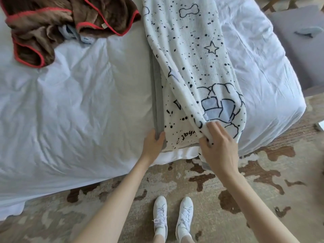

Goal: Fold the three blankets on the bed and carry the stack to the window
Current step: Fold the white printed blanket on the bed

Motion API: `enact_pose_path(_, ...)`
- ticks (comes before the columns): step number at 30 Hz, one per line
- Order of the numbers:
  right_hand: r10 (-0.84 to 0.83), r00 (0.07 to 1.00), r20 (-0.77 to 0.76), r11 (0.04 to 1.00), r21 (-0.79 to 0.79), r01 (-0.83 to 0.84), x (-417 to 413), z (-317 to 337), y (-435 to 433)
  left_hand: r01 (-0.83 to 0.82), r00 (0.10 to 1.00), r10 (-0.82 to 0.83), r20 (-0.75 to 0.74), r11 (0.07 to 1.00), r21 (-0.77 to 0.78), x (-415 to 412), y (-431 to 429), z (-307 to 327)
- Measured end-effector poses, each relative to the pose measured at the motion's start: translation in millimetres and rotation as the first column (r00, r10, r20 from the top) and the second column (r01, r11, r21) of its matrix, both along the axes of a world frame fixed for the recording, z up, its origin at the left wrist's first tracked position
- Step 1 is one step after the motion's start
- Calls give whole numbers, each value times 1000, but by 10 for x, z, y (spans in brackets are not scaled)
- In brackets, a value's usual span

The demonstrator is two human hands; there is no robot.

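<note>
White star-print blanket, grey-backed, folded lengthwise; L hand grips edge, R hand pinches fold.

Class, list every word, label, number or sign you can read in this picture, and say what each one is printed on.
"what?": black print on the white patterned blanket, upside down to the camera, first letter partly hidden by a fold.
Small tag on the brown blanket: too small to read.
Nothing else readable.
</note>
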State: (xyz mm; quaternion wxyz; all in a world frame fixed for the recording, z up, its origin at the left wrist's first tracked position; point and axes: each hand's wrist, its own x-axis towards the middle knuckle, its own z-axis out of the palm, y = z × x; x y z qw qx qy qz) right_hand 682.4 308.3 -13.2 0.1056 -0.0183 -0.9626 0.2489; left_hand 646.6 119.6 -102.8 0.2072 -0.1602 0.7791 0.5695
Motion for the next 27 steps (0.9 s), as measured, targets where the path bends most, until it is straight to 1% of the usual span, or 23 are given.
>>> enact_pose_path(1, 28, 1000, 11, 999, 23, -28, 42, -40, -50, -7, 1000, 7, -22, 1000, 4, 94, -3, -8)
enact_pose_path(3, 82, 995, 61, 996, 19, -84, 125, -143, -169, -14, 1000, 15, -18, 999, 29, 225, -6, -31)
enact_pose_path(5, 137, 984, 117, 990, -29, -135, 208, -269, -304, -51, 997, 45, 66, 993, 102, 282, 9, -17)
enact_pose_path(7, 178, 969, 172, 982, -87, -165, 290, -417, -422, -155, 977, 116, 181, 964, 215, 311, 10, 28)
enact_pose_path(9, 190, 960, 206, 977, -137, -164, 353, -543, -515, -240, 952, 143, 269, 897, 372, 367, -15, 67)
enact_pose_path(11, 189, 957, 218, 969, -199, -146, 395, -611, -591, -268, 939, 78, 336, 777, 569, 431, -40, 115)
enact_pose_path(12, 197, 955, 223, 962, -231, -144, 414, -629, -622, -268, 935, 39, 352, 729, 630, 454, -56, 126)
enact_pose_path(13, 219, 947, 235, 954, -257, -156, 432, -639, -642, -259, 932, 11, 363, 722, 642, 456, -64, 142)
enact_pose_path(14, 258, 932, 255, 940, -287, -182, 454, -639, -652, -242, 930, -3, 369, 750, 615, 448, -61, 165)
enact_pose_path(15, 303, 914, 271, 919, -336, -205, 481, -638, -640, -234, 926, 14, 376, 803, 548, 437, -41, 197)
enact_pose_path(16, 339, 899, 277, 890, -403, -212, 506, -626, -605, -264, 916, 73, 396, 851, 454, 430, -17, 200)
enact_pose_path(17, 357, 894, 272, 854, -483, -194, 520, -612, -545, -315, 902, 160, 401, 879, 358, 427, 19, 191)
enact_pose_path(18, 342, 904, 257, 827, -540, -159, 534, -604, -471, -352, 893, 234, 384, 895, 275, 431, 45, 161)
enact_pose_path(19, 278, 929, 244, 815, -572, -94, 545, -613, -381, -350, 901, 265, 343, 911, 217, 430, 66, 140)
enact_pose_path(20, 175, 953, 245, 832, -555, -10, 555, -631, -276, -325, 920, 260, 293, 924, 202, 428, 90, 143)
enact_pose_path(21, 64, 967, 247, 867, -494, 69, 559, -671, -158, -295, 938, 237, 254, 930, 221, 427, 111, 153)
enact_pose_path(22, -35, 966, 256, 910, -391, 137, 561, -721, -40, -278, 947, 219, 236, 927, 254, 430, 123, 166)
enact_pose_path(23, -99, 956, 276, 943, -281, 179, 553, -774, 75, -278, 948, 215, 236, 917, 285, 432, 117, 175)
enact_pose_path(25, -164, 931, 327, 976, -82, 201, 523, -905, 314, -302, 937, 223, 270, 905, 300, 435, 82, 181)
enact_pose_path(27, -254, 909, 330, 966, 41, 255, 455, -1058, 577, -326, 925, 249, 288, 909, 261, 422, 41, 142)
